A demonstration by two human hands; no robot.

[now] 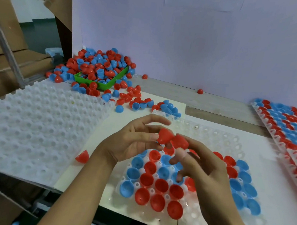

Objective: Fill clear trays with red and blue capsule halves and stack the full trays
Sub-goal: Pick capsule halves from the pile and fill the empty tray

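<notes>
A clear tray point(218, 140) lies in front of me, its near rows holding red and blue capsule halves with open sides up. Above it my left hand point(135, 143) pinches a red capsule half point(164, 136) between thumb and fingers. My right hand point(202, 165) holds a second red half point(180, 142) right beside the first, the two halves touching or nearly so. A loose pile of red and blue halves point(98, 66) spills over a green box point(102, 85) at the back left.
A stack of white dimpled trays point(37, 127) lies at the left. Filled trays point(287, 125) are stacked at the right edge. One red half point(82, 157) lies alone near my left wrist. Stray halves point(200, 91) sit by the white back wall. Cardboard stands at far left.
</notes>
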